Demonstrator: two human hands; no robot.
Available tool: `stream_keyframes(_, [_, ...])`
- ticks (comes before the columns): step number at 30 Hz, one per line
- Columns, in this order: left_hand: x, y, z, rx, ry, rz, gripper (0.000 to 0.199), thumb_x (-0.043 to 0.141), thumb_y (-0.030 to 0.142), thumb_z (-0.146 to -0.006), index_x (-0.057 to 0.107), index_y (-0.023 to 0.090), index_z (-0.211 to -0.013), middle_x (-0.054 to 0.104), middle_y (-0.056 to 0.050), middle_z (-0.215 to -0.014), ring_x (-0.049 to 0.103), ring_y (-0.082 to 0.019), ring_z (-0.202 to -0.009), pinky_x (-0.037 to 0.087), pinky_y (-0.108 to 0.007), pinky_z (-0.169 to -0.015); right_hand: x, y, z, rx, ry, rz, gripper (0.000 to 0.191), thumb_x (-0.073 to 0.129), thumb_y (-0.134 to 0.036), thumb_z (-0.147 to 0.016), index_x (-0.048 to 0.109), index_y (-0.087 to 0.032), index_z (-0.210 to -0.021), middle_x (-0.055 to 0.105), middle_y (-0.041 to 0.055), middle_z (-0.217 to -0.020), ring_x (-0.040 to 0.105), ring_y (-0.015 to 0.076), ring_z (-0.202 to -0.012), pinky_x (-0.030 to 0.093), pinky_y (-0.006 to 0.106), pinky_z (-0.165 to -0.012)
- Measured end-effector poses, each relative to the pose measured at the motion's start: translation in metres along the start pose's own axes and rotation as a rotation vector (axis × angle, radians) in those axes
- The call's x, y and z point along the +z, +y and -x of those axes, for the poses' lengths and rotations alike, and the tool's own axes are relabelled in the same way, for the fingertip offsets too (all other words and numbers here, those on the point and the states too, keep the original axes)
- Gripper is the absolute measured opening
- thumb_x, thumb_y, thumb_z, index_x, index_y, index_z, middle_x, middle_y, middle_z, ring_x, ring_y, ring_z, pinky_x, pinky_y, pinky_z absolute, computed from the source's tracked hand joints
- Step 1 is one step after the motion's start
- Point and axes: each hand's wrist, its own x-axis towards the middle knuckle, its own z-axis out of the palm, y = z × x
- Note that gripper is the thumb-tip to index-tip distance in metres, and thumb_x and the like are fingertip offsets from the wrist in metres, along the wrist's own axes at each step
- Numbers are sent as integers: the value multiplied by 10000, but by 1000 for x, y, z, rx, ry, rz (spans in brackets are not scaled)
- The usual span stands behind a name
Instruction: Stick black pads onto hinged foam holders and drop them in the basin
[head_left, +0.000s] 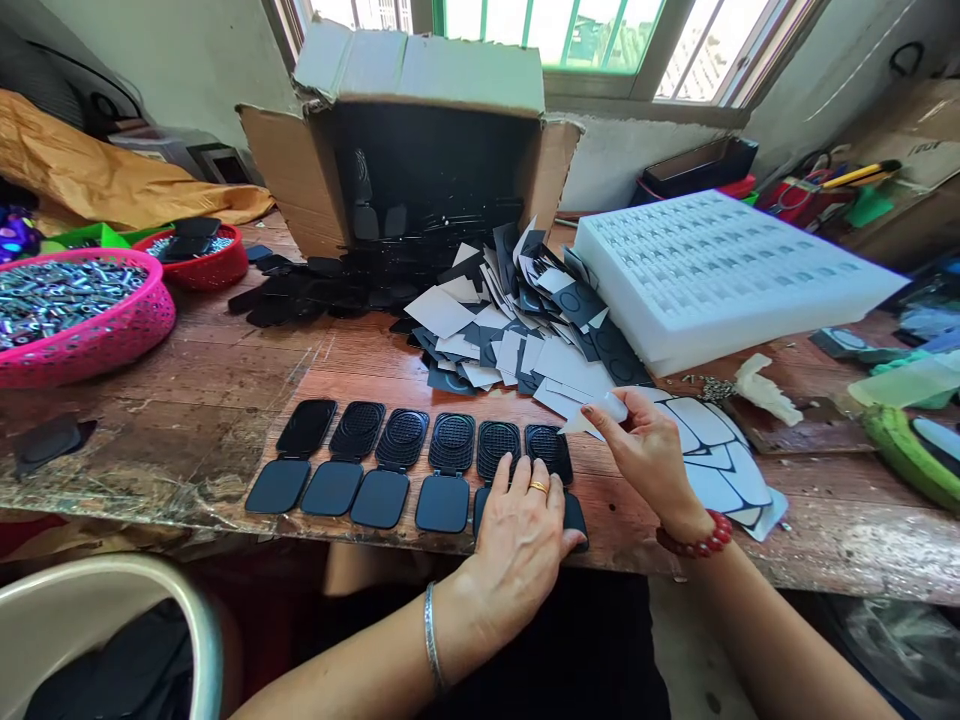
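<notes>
Several black hinged plastic cases lie unfolded in a row along the table's front edge, ridged halves at the back and smooth halves in front. My left hand rests with fingers stretched over the cases at the row's right end, partly hiding them. My right hand pinches a small white glue bottle, its pointed tip directed left above the rightmost ridged half. White-backed pieces with black edges are spread right of my right hand. A heap of grey and black cards lies behind the row.
Behind stands an open cardboard box with black parts spilling out. A white foam tray is at the back right. Pink and red baskets of metal pieces sit left. A pale bin is below the table's left front.
</notes>
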Motion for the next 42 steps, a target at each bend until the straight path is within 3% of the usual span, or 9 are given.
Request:
stream_keyframes(9, [-5,2,2,-85,-22,62,568,685,526,-846,637,139,-1259,615,-157,-1306,539,-328,-1238,430,-475,-1056,-13,-8,12,-92,-133,101,238,644,-438,-854,619,-214,-779,510,-34,-602,394,124,-512,330,276,-525])
stream_keyframes(16, [-3,3,2,-99,-29,84,562,681,510,-853,623,139,-1270,629,-145,-1198,548,-313,-1137,454,-485,-996,2,-19,14,-91,-204,37,233,634,-422,-871,594,-210,-783,519,-29,-628,407,131,-564,327,272,-543])
stream_keyframes(22, [-3,4,1,-89,-14,65,529,600,525,-904,636,121,-1244,641,-144,-1128,549,-309,-1099,445,-476,-978,19,-26,2,-76,-200,-9,226,614,-415,-860,564,-219,-758,528,-21,-643,421,141,-575,340,276,-554])
stream_keyframes(28, [-4,3,1,-90,-11,53,520,586,525,-912,633,136,-1255,641,-133,-1116,557,-295,-1072,449,-456,-957,23,-17,-13,-76,-137,13,254,617,-436,-839,543,-222,-723,475,-42,-597,390,130,-547,315,279,-548])
stream_keyframes(37, [-13,3,1,-108,-89,120,535,629,520,-887,615,144,-1267,625,-128,-1181,551,-306,-1101,454,-456,-964,2,3,-17,109,-15,-40,336,664,-499,-781,529,-213,-666,449,-52,-551,382,114,-509,301,274,-508])
stream_keyframes(40, [-22,-4,7,-94,-65,183,560,622,500,-899,554,160,-1338,601,-120,-1226,533,-298,-1128,450,-452,-979,1,8,-15,216,29,-159,355,701,-523,-763,554,-208,-691,466,-52,-551,403,111,-490,309,267,-484])
stream_keyframes(42, [-29,-12,13,-97,-47,223,463,618,445,-918,578,170,-1288,606,-98,-1206,535,-270,-1117,443,-429,-997,5,8,-13,253,10,-275,358,714,-529,-763,564,-207,-718,468,-55,-561,394,103,-479,296,259,-463])
